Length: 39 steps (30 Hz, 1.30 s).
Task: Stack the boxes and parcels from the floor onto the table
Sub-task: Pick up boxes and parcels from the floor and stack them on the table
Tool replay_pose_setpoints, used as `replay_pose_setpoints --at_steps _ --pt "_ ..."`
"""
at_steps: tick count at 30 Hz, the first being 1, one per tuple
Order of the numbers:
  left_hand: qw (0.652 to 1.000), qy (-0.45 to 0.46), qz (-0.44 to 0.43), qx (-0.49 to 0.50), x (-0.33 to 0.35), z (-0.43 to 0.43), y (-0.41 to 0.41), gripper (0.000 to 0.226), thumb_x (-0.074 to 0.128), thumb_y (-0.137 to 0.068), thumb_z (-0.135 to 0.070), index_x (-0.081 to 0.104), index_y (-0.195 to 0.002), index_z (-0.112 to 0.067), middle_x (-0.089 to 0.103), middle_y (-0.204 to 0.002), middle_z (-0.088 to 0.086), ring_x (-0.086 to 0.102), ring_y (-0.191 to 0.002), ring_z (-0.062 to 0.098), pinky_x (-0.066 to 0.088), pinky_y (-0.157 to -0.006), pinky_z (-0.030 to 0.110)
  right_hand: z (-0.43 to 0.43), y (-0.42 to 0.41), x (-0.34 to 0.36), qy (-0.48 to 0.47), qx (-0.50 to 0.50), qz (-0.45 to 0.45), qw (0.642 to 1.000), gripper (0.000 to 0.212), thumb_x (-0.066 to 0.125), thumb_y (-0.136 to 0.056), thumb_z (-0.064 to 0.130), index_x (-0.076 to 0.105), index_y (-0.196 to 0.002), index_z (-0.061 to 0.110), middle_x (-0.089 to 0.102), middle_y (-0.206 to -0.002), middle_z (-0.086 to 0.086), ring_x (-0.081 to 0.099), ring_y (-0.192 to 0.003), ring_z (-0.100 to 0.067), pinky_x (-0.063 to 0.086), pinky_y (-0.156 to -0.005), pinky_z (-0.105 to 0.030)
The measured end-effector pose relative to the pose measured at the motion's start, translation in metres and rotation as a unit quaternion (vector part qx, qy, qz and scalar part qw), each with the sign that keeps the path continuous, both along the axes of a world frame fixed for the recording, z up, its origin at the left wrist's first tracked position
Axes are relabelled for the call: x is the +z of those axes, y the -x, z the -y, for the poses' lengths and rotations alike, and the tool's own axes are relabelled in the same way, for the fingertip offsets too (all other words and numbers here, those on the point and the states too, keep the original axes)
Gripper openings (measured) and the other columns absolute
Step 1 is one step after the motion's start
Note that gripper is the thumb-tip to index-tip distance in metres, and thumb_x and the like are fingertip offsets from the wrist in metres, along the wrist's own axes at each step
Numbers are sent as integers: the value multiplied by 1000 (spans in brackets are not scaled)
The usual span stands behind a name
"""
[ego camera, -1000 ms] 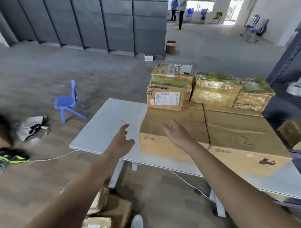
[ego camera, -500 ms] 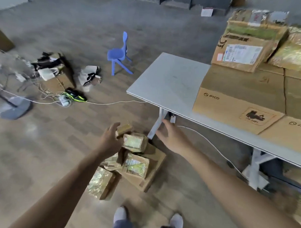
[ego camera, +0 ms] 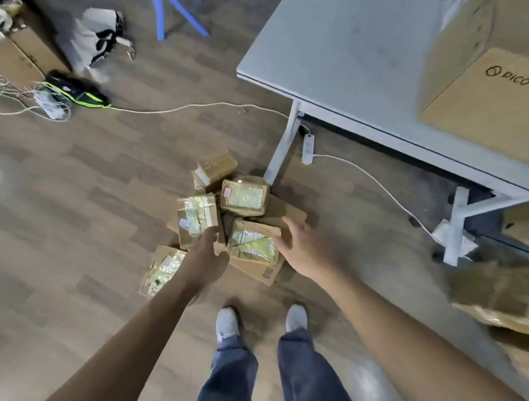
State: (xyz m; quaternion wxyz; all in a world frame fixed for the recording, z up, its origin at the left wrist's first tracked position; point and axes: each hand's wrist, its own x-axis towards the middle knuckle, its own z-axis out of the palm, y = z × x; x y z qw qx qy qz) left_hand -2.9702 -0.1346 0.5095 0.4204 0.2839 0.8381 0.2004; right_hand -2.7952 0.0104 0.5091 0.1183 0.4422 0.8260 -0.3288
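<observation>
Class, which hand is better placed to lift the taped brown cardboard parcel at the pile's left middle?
Left: the left hand sits by the taped brown cardboard parcel; the right hand is by a neighbouring parcel.

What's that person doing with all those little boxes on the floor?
Someone stands over a heap of small taped parcels on the floor beside the table. The left hand and right hand are open either side of one parcel, gripping nothing yet. A big Pico box already sits on the table; the small ones are not up there yet.
</observation>
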Motion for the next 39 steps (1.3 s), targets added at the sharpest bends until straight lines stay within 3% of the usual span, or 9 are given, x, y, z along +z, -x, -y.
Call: replay_pose_setpoints --at_steps 5,10,15,20,24,29,33,35,39 --pt "998 54 33 9 -122 -15 1 53 49 -85 -19 41 -137 -26 52 -131 6 57 -107 26 45 -77 29 -10 10 -112 57 -57 11 997 62 41 -96 57 28 -148 26 44 -144 -8 50 -124 -28 44 -94 -39" --pt "989 145 21 -22 -271 -25 -2 64 42 -83 -10 29 -146 -12 35 -148 11 46 -124 32 40 -86 32 -14 6 -252 64 -70 32 995 60 42 -97 51 25 -148 24 46 -142 -10 52 -121 -31 46 -91 -40" --pt "986 150 42 65 -369 -16 -6 64 49 -80 -11 32 -142 -10 50 -136 10 55 -110 27 41 -69 25 -16 -3 -361 59 -87 99 990 65 43 -98 50 26 -147 11 40 -146 -14 45 -129 -33 42 -94 -40" --pt "980 76 81 162 -402 -10 -9 57 50 -75 -10 44 -130 -25 61 -116 2 58 -66 9 38 -39 20 -10 -5 -409 121 -143 79 979 49 38 -98 53 47 -116 8 60 -94 -8 60 -92 -30 45 -70 -35" --pt "976 91 92 175 -383 -23 -23 33 53 -81 -17 45 -110 -31 58 -85 -6 56 -64 12 36 -46 21 -15 -10 -397 92 -206 44 973 44 41 -98 50 48 -112 10 61 -97 -9 59 -93 -32 36 -66 -32" --pt "979 114 87 144 -322 -42 -40 19 58 -83 -32 49 -97 -22 56 -84 -7 53 -70 9 38 -53 28 -43 -28 -329 55 -241 19 969 43 42 -97 51 50 -105 10 56 -100 -9 53 -88 -28 33 -67 -33" --pt "967 70 150 194 -251 -71 -50 23 58 -80 -35 59 -95 -18 67 -87 5 63 -79 23 55 -76 43 -71 -36 -249 -6 -247 -17 969 38 48 -96 48 44 -92 11 48 -91 -5 44 -76 -22 31 -64 -32" --pt "968 36 163 187 -205 -83 -54 23 59 -81 -35 64 -89 -14 70 -83 10 63 -74 25 54 -71 41 -82 -42 -202 -14 -252 -31 967 38 50 -95 48 42 -90 11 48 -90 -5 46 -75 -23 32 -64 -32" --pt "975 -27 145 168 -101 -95 -57 28 66 -82 -35 58 -102 -17 71 -90 6 68 -83 26 58 -76 50 -98 -47 -94 -14 -259 -62 964 38 52 -94 48 45 -90 11 51 -93 -7 52 -81 -27 35 -65 -33"
